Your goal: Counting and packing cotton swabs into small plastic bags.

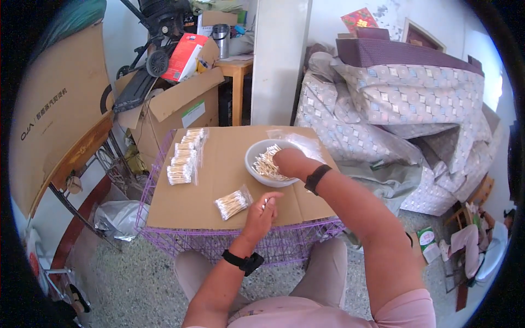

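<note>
A white bowl (250,170) heaped with cotton swabs (266,162) stands on the cardboard sheet in front of me. My right hand (291,163) reaches into its right side; its fingertips are hidden among the swabs. Nearer to me, my left hand (261,213) is closed, with a few white swab tips showing between thumb and fingers. Just left of that hand lies a clear bag of cotton swabs (232,204). Farther left, several filled bags of swabs (184,163) overlap in a row running away from me.
Flat clear plastic bags (302,143) lie behind the bowl. The cardboard sheet (219,158) rests on a purple wire cage (219,240) above my knees. Cartons (180,112) stand behind it at left, a covered pile (404,98) at right. Another person sits at far right.
</note>
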`<state>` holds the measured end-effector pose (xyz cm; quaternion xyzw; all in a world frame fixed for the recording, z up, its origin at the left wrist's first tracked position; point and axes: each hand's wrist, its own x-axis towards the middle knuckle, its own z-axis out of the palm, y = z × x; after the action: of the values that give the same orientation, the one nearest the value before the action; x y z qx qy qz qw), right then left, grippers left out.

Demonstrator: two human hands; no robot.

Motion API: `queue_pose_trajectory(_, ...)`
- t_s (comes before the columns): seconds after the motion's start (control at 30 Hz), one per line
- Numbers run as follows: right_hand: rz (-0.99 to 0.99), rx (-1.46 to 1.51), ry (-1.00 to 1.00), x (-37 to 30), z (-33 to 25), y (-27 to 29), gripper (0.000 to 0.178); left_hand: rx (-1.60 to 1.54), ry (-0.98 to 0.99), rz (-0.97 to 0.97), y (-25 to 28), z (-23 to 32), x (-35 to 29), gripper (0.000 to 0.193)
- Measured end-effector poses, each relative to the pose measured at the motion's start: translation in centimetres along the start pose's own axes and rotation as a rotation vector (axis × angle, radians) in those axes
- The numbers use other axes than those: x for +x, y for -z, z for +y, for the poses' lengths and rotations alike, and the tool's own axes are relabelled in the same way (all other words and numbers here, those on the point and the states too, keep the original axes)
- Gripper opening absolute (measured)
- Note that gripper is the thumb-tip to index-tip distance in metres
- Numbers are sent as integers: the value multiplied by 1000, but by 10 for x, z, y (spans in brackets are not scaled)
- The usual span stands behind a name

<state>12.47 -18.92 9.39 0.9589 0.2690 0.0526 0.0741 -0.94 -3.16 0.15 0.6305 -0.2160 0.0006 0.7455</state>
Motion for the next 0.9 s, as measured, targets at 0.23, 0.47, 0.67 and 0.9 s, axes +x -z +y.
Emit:
queue_pose_trajectory(0.23, -19, 41, -95, 7, -16, -11, 18, 94, -14, 25, 6, -4, 0, 28)
queue_pose_trajectory(0.47, 155, 104, -22, 5, 5, -28, 14, 90, 8, 35, 1, 3, 0, 28)
queue_pose_trajectory(0.67, 315, 379, -91, -22, 4, 1, 14, 60, 36, 57, 0, 4, -2, 26)
queue_pose_trajectory(0.9, 601, 1153, -165, -90, -24, 4, 8, -59, 107, 117, -1, 9, 1, 22)
